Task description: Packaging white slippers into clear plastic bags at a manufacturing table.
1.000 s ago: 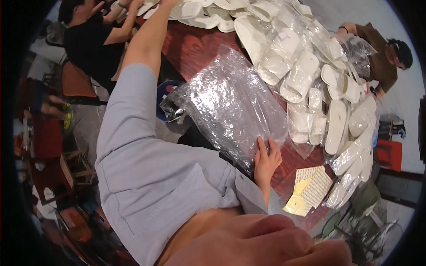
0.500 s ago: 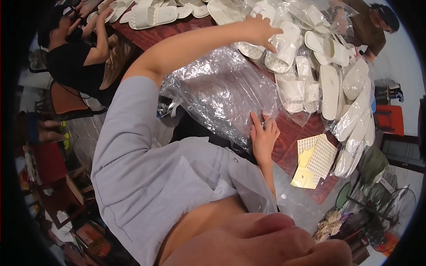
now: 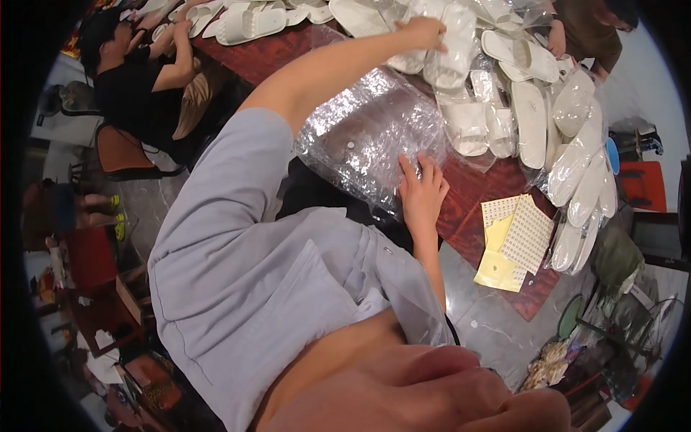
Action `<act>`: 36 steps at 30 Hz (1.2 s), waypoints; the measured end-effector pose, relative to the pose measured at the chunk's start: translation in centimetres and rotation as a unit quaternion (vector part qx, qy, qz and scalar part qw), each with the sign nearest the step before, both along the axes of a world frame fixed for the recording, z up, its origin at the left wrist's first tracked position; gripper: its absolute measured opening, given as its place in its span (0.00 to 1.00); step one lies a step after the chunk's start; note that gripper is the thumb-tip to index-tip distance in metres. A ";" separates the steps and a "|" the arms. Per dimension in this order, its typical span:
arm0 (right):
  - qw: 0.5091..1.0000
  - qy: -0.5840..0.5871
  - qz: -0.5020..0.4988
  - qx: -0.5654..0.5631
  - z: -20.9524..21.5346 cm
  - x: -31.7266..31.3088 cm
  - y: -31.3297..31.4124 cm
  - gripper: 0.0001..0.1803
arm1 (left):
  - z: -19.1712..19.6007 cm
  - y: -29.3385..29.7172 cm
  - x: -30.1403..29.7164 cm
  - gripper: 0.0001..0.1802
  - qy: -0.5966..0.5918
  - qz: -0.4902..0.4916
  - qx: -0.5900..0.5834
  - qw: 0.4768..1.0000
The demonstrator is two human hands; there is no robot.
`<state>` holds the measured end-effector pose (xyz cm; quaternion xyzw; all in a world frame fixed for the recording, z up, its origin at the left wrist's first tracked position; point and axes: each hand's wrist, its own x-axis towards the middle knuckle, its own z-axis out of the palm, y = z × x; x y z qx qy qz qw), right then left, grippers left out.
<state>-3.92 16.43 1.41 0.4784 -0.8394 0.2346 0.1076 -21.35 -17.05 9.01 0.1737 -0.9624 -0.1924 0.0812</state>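
My left hand reaches far across the table, its fingers curled over a white slipper wrapped in clear plastic. That slipper lies in a heap of several white slippers, some bagged. My right hand lies flat with fingers spread on the near edge of a stack of clear plastic bags. The stack rests on the dark red table between my two arms.
Yellow sticker sheets lie at the table's near right corner. A person in black works at the far left beside more slippers. Another person in brown is at the far right. An orange chair stands left.
My left arm swung right from the far end of the table and came down on the slipper heap. My right hand stayed on the plastic bags.
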 end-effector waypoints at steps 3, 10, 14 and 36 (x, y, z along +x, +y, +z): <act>1.000 -0.006 -0.006 0.004 -0.2 -0.3 0.2 0.26 | 5.2 -1.3 -0.8 0.28 0.050 -0.055 0.047 0.996; 1.000 0.000 -0.013 0.013 -0.3 -0.1 0.2 0.26 | 23.8 -2.4 7.9 0.29 0.160 -0.121 -0.038 0.979; 1.000 -0.017 -0.009 0.019 0.5 0.0 0.1 0.26 | 31.3 -1.1 16.1 0.11 0.030 -0.276 -0.152 0.949; 0.998 -0.014 -0.034 0.055 -0.6 -0.2 0.0 0.20 | 6.7 5.7 25.6 0.26 0.135 -0.290 0.052 0.946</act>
